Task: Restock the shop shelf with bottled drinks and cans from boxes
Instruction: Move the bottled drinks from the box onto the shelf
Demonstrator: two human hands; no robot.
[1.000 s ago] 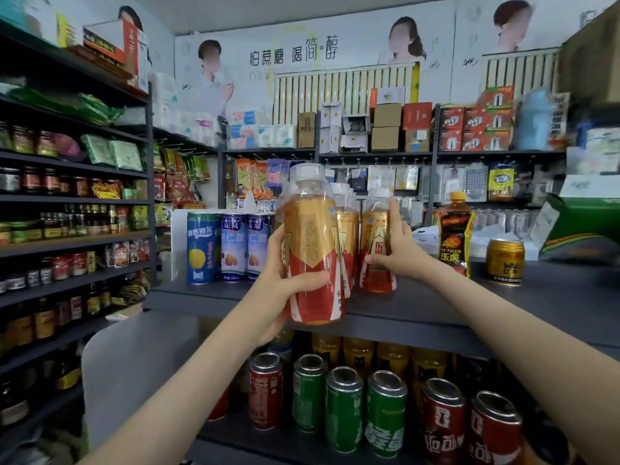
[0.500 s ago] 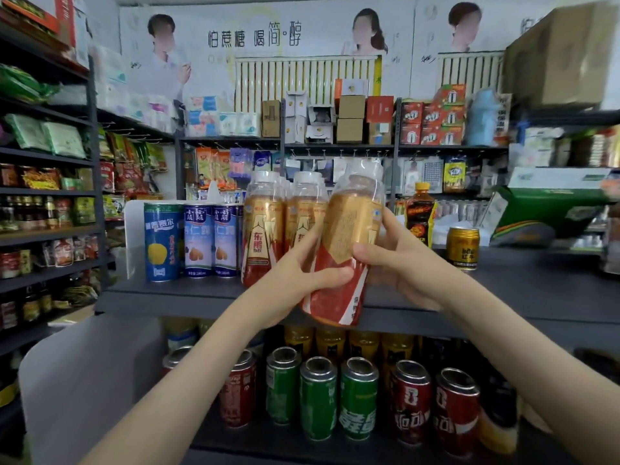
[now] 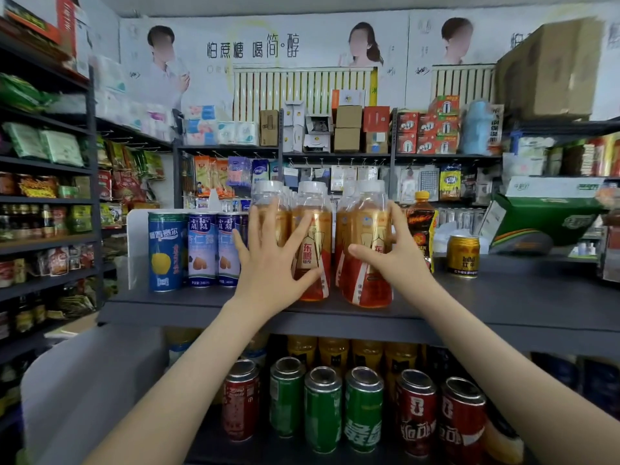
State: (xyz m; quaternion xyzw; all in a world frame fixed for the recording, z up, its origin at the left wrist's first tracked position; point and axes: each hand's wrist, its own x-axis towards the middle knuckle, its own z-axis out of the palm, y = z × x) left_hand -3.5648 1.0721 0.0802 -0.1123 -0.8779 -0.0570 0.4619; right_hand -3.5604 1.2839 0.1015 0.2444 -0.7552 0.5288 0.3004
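The top shelf (image 3: 503, 303) – a dark board running across the view – carries the task's goods: a cluster of amber bottles (image 3: 313, 209) with white caps stands upright near its front edge, approx. centre, just right of three tall cans (image 3: 202, 250). The left hand (image 3: 268, 273) lies flat on the cluster's front, fingers spread and straight, pressing rather than gripping. The right hand (image 3: 392, 260) is wrapped round the front-right bottle (image 3: 367, 283), thumb across the label and fingers up its far side. The step looks like squaring up the new row. To do it well, the person should push low on the bodies, not at the caps, so nothing tips. Bottles should slide back evenly w/ labels facing out, and the right one should close in beside its neighbour w/o knocking the dark orange-capped bottle (image 3: 421, 229) just beside it. As for writing, the wall poster (image 3: 251, 50) reads "怕蔗糖 喝简·醇". The bottle labels show "东鹏" on a red-and-gold ground, and two of the tall cans read "杏仁露". The gold can (image 3: 463, 255) further right seems to say "红牛" – small, so not certain. Lettering on the red and green cans (image 3: 322, 407) on the shelf below is too partial to read.
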